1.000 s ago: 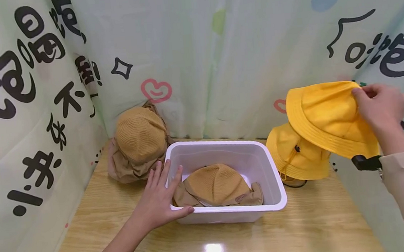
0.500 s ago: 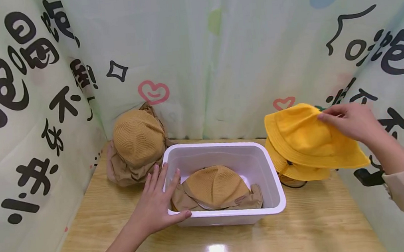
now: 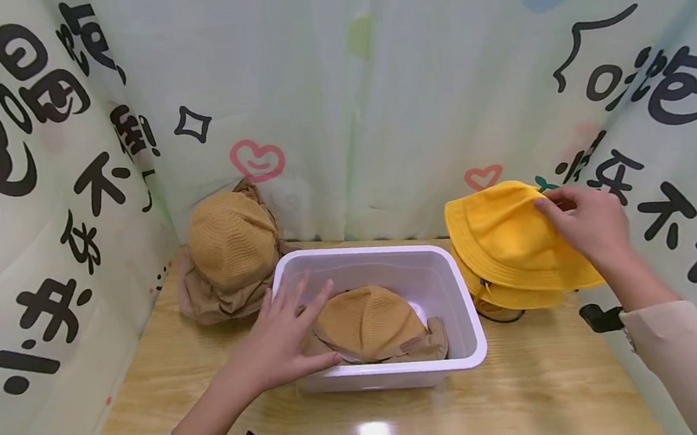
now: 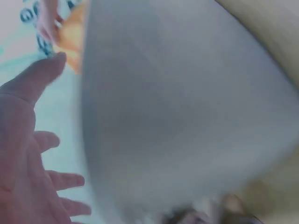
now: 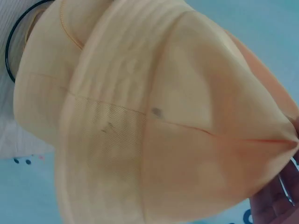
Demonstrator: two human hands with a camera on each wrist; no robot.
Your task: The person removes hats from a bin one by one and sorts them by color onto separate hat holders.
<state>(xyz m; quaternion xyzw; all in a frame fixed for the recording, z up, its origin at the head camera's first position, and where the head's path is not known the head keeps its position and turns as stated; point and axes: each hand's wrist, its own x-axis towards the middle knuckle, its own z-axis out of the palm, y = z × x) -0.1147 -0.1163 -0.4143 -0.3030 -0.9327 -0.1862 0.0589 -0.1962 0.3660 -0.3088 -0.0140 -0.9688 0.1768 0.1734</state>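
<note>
My right hand (image 3: 594, 223) pinches the crown of a yellow bucket hat (image 3: 501, 228); the right wrist view shows this hat (image 5: 201, 112) large, with a seam running to the pinched tip. Beneath it lies another yellow hat (image 3: 505, 298), mostly covered, with a cord and toggle. My left hand (image 3: 279, 344) has its fingers spread over the left end of a white plastic bin (image 3: 393, 369); whether it touches the rim I cannot tell. Inside the bin rests a tan knit hat (image 3: 370, 319) with a brown flap. In the left wrist view a blurred grey surface fills most of the picture.
At the bin's left stands another tan hat (image 3: 232, 234) with a brown flap, close to the curtain. A printed curtain (image 3: 311, 75) surrounds the wooden table (image 3: 465, 414) at the back and sides. A black loop (image 3: 500, 317) shows under the yellow hats.
My right hand has lowered the yellow hat and brought it left, onto or just over the lower one. The left hand has shifted slightly right relative to the bin, off its earlier rim position.
</note>
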